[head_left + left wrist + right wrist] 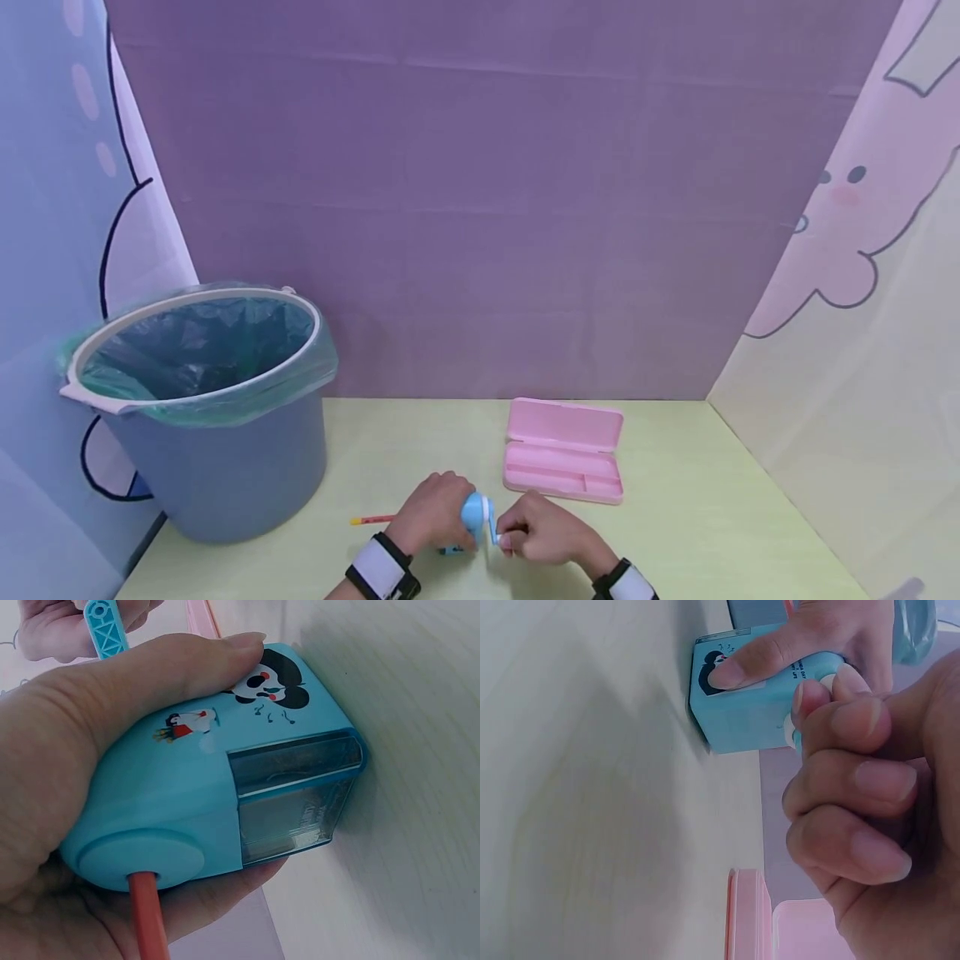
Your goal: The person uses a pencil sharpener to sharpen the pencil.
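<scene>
A light blue crank pencil sharpener (187,776) with cartoon prints and a clear shavings drawer (296,799) stands on the table. My left hand (435,510) grips its body, the thumb lying across the printed face. A red pencil (148,915) is stuck into the hole at one end; in the head view its yellow tip (356,521) points left. On the opposite side, my right hand (546,530) pinches the end of the blue crank handle (492,525), its fingers curled. The curled fingers hide the handle's knob in the right wrist view.
Behind the right hand lies a pink pencil case (551,468), its lid lifted. A blue-grey bin (232,471) lined with a green bag stands at the left. A purple cloth (480,208) hangs at the back of the pale table (697,508), and a printed panel (847,358) borders the right side.
</scene>
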Tool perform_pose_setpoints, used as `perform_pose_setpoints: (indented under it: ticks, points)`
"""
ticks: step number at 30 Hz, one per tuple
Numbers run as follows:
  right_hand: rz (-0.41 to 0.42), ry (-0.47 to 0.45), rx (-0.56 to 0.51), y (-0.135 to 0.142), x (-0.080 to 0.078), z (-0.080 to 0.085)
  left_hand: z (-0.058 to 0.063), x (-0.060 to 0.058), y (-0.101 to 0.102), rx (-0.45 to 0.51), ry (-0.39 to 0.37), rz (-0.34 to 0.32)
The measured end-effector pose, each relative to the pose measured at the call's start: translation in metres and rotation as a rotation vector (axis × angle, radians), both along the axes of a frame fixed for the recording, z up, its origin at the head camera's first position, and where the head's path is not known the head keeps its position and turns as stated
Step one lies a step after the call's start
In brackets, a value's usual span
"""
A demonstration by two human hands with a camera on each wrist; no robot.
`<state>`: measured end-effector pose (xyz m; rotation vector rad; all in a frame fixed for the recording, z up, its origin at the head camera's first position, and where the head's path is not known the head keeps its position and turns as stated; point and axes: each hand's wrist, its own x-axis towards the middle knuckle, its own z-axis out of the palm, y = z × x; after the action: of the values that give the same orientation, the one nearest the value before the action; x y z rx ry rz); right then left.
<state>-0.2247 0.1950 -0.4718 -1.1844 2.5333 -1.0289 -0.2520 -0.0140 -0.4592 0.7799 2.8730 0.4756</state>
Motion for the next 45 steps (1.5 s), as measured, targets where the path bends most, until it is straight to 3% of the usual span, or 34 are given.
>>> perform_pose_setpoints:
  ticks: [11,19,37,45]
  points:
    - [-0.013,0.037,-0.027,0.000,-0.002,0.013,0.000,0.003,-0.002,0.029,0.004,-0.007]
    - [-0.034,-0.022,-0.053,0.000,-0.008,0.025,0.001,0.000,-0.001,0.029,-0.012,-0.016]
    - [-0.079,-0.005,-0.050,0.000,-0.017,0.025,0.001,0.001,-0.001,0.000,-0.010,-0.004]
    - [-0.121,0.018,-0.063,-0.002,-0.022,0.026,0.003,0.000,0.001,-0.006,-0.047,0.014]
